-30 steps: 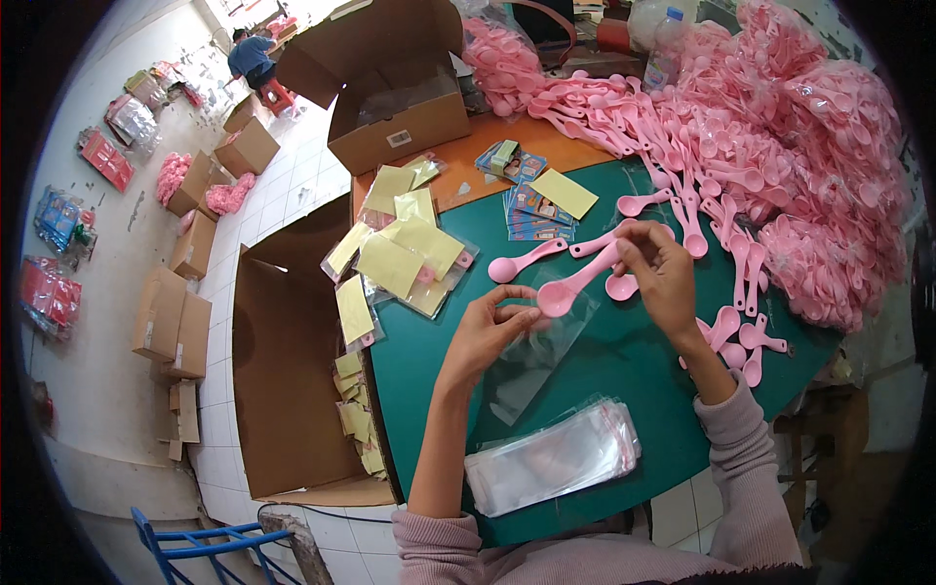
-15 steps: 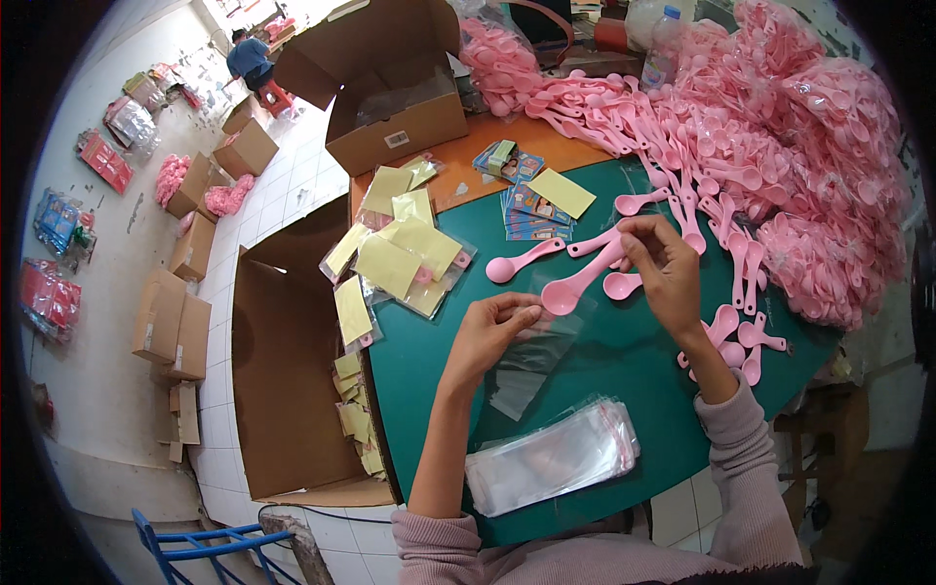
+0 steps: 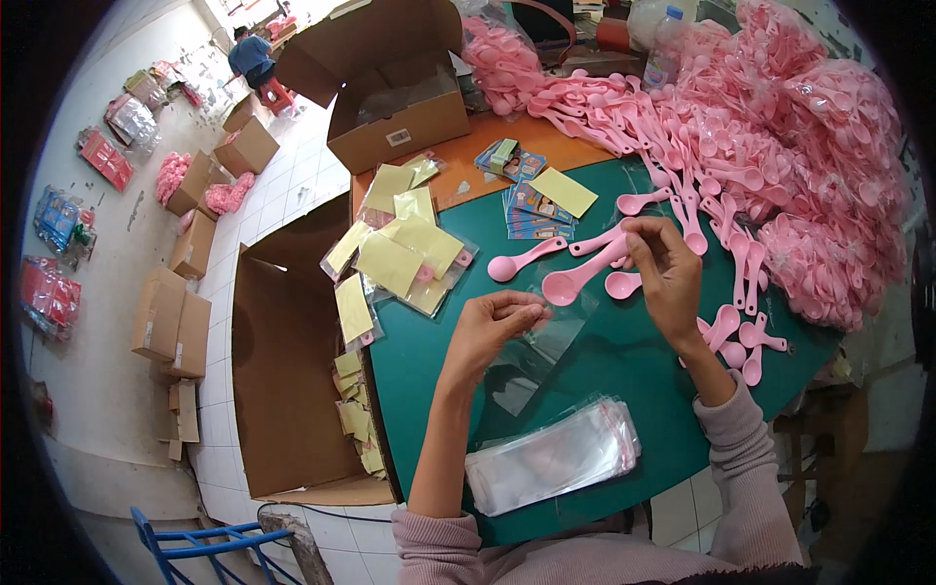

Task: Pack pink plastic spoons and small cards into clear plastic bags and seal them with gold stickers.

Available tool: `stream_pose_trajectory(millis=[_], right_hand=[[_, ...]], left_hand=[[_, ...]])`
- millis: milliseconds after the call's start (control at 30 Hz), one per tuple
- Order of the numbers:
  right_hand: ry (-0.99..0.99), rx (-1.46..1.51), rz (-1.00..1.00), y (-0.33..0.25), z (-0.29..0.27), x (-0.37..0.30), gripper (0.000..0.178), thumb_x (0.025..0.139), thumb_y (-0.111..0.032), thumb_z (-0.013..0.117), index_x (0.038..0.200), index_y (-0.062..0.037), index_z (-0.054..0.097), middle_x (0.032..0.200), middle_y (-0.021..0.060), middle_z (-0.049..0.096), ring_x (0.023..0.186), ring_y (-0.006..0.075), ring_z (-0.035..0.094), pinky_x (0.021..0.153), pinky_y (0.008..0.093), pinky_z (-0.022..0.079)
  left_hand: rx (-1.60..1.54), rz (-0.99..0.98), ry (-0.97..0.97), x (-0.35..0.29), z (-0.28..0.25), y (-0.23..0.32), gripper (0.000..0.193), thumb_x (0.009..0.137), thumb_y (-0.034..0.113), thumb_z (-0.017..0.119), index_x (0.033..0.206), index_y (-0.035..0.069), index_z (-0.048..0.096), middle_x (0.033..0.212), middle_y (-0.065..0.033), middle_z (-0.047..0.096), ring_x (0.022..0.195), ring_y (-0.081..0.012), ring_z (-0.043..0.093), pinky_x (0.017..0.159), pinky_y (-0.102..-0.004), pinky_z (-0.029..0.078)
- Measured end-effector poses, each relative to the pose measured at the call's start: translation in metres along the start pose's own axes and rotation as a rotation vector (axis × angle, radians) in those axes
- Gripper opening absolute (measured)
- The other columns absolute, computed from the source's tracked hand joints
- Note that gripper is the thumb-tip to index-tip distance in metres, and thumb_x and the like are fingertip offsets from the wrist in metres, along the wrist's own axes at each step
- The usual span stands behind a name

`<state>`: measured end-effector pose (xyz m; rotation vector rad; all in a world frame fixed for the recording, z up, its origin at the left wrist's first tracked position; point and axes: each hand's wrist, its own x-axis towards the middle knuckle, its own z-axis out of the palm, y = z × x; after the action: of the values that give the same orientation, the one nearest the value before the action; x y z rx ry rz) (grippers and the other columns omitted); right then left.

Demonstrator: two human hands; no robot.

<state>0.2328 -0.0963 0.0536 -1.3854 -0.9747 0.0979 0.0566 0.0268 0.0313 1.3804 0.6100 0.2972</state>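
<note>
My right hand (image 3: 665, 273) pinches the handle end of a pink measuring spoon (image 3: 563, 287), its bowl pointing left toward my other hand. A clear plastic bag (image 3: 529, 366) hangs from the closed fingers of my left hand (image 3: 499, 327), just below the spoon's bowl; the spoon looks outside it. Close by on the green table top (image 3: 429, 366) lie another pink spoon (image 3: 525, 259) to the left and a round spoon bowl (image 3: 622, 285) beside my right fingers. A stack of clear bags (image 3: 554, 456) rests between my forearms.
Bagged yellow cards (image 3: 400, 255) lie at the left edge above an open carton (image 3: 297, 380) holding more. Blue printed cards (image 3: 536, 210) sit farther back. Pink spoons (image 3: 780, 146) pile up at the right, near a plastic bottle (image 3: 665, 47). A person (image 3: 251, 60) sits far off.
The spoon's bowl and the bag have drawn slightly apart. My left hand has shifted a little, and the bag's opening has spread beneath the spoon. My right hand barely moved.
</note>
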Motion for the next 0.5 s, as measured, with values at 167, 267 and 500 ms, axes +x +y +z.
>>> stream_pose_trajectory(millis=[167, 267, 500], right_hand=[[0.082, 0.044, -0.058, -0.0029, 0.0071, -0.0032, 0.011, 0.086, -0.006, 0.053, 0.094, 0.0011, 0.056, 0.072, 0.0029, 0.057, 0.060, 0.0063, 0.054, 0.054, 0.0196, 0.044], [0.037, 0.043, -0.042, -0.0018, 0.0059, -0.0050, 0.010, 0.086, -0.006, 0.053, 0.093, 0.0011, 0.056, 0.073, 0.0032, 0.057, 0.060, 0.0062, 0.054, 0.054, 0.0195, 0.043], [0.028, -0.044, -0.010, -0.0018, 0.0019, -0.0017, 0.010, 0.086, -0.006, 0.052, 0.091, 0.0007, 0.057, 0.072, 0.0028, 0.057, 0.058, 0.0055, 0.052, 0.051, 0.0199, 0.041]], left_hand=[[-0.010, -0.005, 0.046, -0.0033, 0.0011, 0.0037, 0.024, 0.082, 0.019, 0.062, 0.096, -0.001, 0.061, 0.082, -0.0048, 0.064, 0.074, -0.0088, 0.059, 0.064, -0.0191, 0.044], [0.014, -0.011, 0.047, -0.0012, 0.0021, 0.0031, 0.025, 0.082, 0.019, 0.061, 0.098, -0.001, 0.061, 0.084, -0.0060, 0.064, 0.079, -0.0106, 0.061, 0.068, -0.0206, 0.045], [-0.005, 0.036, 0.035, -0.0026, 0.0019, 0.0040, 0.028, 0.084, 0.019, 0.059, 0.104, 0.000, 0.060, 0.088, -0.0058, 0.063, 0.080, -0.0111, 0.059, 0.073, -0.0232, 0.045]])
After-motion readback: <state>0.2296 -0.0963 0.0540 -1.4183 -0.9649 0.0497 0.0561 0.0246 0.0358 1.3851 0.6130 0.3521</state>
